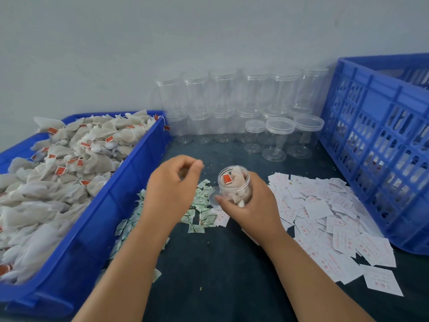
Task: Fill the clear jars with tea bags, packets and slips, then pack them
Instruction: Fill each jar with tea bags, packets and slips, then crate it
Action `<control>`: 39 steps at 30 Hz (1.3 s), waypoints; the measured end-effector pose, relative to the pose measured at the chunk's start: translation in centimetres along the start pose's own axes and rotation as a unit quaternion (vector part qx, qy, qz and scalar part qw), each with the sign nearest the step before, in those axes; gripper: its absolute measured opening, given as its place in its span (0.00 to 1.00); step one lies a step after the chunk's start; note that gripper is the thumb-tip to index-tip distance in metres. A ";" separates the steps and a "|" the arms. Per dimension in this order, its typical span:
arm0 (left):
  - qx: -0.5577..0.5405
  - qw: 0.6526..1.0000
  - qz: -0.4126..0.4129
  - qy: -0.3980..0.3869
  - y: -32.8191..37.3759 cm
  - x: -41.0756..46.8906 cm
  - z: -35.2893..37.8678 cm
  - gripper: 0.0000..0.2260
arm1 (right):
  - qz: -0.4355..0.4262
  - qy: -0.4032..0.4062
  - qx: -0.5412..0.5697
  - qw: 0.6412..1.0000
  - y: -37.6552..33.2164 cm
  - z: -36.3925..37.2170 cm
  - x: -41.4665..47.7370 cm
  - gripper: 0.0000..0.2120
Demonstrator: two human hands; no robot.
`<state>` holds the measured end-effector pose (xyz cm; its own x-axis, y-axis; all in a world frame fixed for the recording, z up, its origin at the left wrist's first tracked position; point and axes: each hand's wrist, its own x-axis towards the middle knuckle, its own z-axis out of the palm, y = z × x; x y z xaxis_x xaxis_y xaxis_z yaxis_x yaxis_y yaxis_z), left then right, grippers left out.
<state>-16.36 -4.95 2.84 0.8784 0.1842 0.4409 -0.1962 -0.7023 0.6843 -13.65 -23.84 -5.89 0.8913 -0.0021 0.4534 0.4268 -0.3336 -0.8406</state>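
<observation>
at nine o'clock sits your blue tray (130,182) heaped with tea bags (58,173), a blue crate (380,145) stands at three, and stacked empty jars (222,94) line the wall (139,43) at twelve. white slips (325,219) spread at four o'clock and green packets (202,212) lie at centre. your right hand (253,205) grips the open jar (234,184), part filled with tea bags, between packets and slips; your left hand (171,189) hovers at its nine o'clock, fingers (197,165) curled toward the thumb, and whether they pinch anything cannot be told.
</observation>
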 end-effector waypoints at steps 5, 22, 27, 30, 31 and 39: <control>0.269 0.923 -0.079 -0.263 -4.9 0.1 1.3 0.15 | 0.022 0.032 0.004 0.999 0.3 -0.2 0.3 0.23; 0.116 0.981 -0.107 -0.111 -6.5 0.8 2.9 0.05 | 0.028 0.022 -0.009 0.999 0.5 0.1 0.3 0.23; 0.090 0.978 -0.125 -0.143 -6.5 0.7 2.6 0.13 | 0.035 0.019 -0.008 0.999 0.6 0.1 0.3 0.22; 0.105 0.982 -0.113 -0.113 -6.3 0.7 2.1 0.06 | 0.039 0.015 -0.011 0.999 0.6 0.1 0.3 0.23; 0.106 0.983 -0.109 -0.099 -6.1 0.7 1.9 0.05 | 0.041 0.013 -0.012 0.999 0.5 0.1 0.3 0.23; -0.050 0.997 -0.020 -0.057 -1.4 0.7 -0.6 0.03 | 0.040 -0.011 -0.009 0.999 0.2 0.1 0.2 0.24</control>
<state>-15.75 -3.44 2.54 0.9291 0.1266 0.3474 -0.1980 -0.6231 0.7567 -13.40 -23.86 -6.04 0.9254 -0.0092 0.3789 0.3520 -0.3500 -0.8681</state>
